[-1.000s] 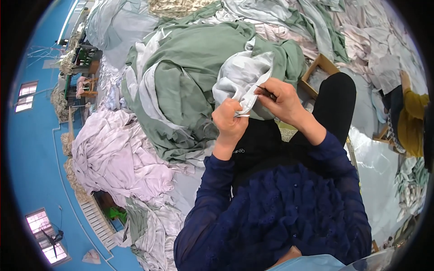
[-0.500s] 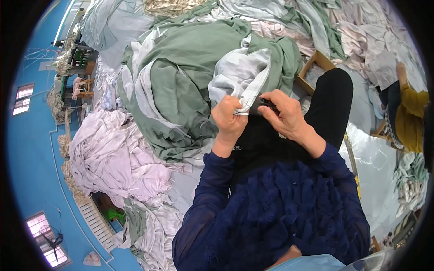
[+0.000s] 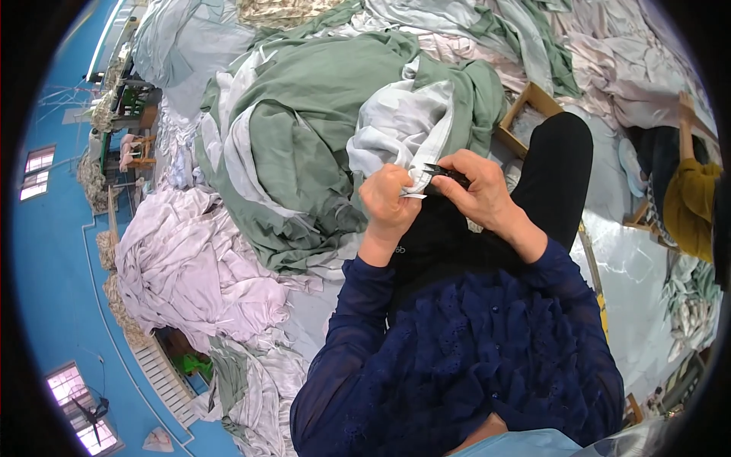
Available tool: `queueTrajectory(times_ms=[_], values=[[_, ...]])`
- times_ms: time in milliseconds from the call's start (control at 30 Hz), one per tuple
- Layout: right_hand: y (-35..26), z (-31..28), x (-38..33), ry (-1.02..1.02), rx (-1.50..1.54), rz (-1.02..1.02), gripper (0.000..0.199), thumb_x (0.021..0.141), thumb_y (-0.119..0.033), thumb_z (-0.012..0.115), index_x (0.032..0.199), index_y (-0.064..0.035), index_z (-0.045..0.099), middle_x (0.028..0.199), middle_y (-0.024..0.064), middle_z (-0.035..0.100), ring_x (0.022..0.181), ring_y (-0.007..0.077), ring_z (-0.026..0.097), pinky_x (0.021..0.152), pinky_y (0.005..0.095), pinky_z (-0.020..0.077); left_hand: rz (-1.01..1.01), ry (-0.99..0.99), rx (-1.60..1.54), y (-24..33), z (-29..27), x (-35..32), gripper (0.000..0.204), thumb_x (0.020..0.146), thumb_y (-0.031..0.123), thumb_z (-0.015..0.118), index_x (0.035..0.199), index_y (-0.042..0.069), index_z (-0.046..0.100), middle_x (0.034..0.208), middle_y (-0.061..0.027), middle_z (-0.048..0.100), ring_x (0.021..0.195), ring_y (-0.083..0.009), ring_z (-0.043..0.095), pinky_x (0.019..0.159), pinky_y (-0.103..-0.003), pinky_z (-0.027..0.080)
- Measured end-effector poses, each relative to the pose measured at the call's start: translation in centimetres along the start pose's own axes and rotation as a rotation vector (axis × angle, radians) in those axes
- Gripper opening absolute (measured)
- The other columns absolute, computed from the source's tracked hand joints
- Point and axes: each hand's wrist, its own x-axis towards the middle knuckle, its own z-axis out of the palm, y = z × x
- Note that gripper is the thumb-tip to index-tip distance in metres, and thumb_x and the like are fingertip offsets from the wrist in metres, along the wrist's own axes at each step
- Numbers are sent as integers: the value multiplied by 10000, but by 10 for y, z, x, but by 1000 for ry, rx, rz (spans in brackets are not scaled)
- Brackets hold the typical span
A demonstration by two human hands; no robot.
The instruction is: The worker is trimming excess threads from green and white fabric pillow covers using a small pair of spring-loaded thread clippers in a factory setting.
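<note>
My left hand (image 3: 389, 196) is closed on the edge of a white-and-green cloth (image 3: 397, 126), just above my lap. A small pair of black thread snips (image 3: 448, 173) is held in my right hand (image 3: 481, 190), between thumb and fingers. Their dark tips are at the cloth's white hem, close beside my left fingers. From there the cloth runs into a large heap of green fabric (image 3: 320, 84) in front of me. Whether the blades are touching a thread is too small to make out.
A cardboard box (image 3: 529, 114) stands beyond my right knee. Pale pink fabric (image 3: 202, 263) is heaped at the left. At the far right another person in a mustard sleeve (image 3: 691, 202) handles pale cloth. A blue wall (image 3: 53, 251) with windows runs along the left.
The snips in my right hand have come left, up against the white hem. My left hand has stayed almost in place. At the right, the other person's arm has moved.
</note>
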Motion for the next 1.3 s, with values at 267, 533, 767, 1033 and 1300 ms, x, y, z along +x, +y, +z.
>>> queueTrajectory(times_ms=[267,533,767,1033,1300], values=[[2,0,0,-7,16,30,150,818,-117,718,890,-3,653,739,95,592,625,212,571,564,312,429,11,-11,18,0,1,0,274,627,-44,686,787,74,497,657,-98,557,543,-299,559,495,-367,432],[6,-1,1,10,47,28,154,821,-115,726,881,2,647,714,81,589,603,177,552,560,294,424,13,-20,22,2,2,3,281,620,-53,679,783,71,487,650,-97,547,544,-299,551,495,-365,426],[19,-11,3,82,117,68,345,771,-65,779,1068,-5,615,846,-10,599,685,67,487,584,234,408,35,-17,29,1,-1,1,286,616,-63,673,778,71,479,643,-99,533,538,-301,541,486,-360,413],[57,31,20,104,-78,-88,246,752,-34,720,988,-86,681,893,85,647,723,240,636,609,328,490,90,-58,92,28,-36,1,308,680,-47,743,821,76,498,645,-89,548,533,-284,559,491,-343,433],[111,18,32,43,-277,-28,145,730,-115,676,872,-99,650,796,96,595,773,327,618,643,422,480,94,-69,154,66,-82,-9,308,679,-104,719,823,65,507,669,-90,574,569,-229,580,538,-320,470]])
